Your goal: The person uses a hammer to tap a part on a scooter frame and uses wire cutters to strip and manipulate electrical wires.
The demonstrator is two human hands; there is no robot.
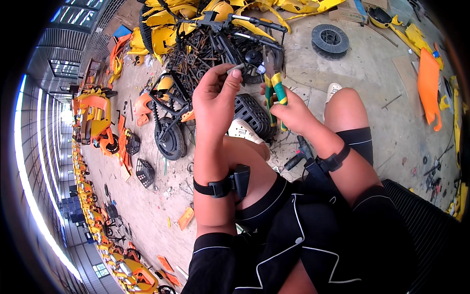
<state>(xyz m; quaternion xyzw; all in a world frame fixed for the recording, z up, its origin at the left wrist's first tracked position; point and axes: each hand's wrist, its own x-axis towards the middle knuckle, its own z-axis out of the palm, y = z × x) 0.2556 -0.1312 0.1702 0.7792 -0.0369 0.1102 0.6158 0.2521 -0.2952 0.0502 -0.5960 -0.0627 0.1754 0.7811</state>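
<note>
My left hand (215, 100) is raised in front of me, thumb and fingers pinched on a small flat grey piece (236, 68); its exact kind does not show. My right hand (292, 110) grips pliers (278, 92) with green and yellow handles, their jaws pointing away from me, just right of the small piece. Beyond both hands lies a dark scooter frame (215, 29) with a round hub among tangled metal parts. A black ribbed plastic part (252, 115) rests on the floor below the hands.
A heap of dark metal parts (196, 63) and yellow panels (161, 39) fills the far side. A black wheel (170, 138) lies left, a grey spool-like disc (330, 41) far right, an orange panel (429, 85) at right. Yellow scooters (94, 117) line the left.
</note>
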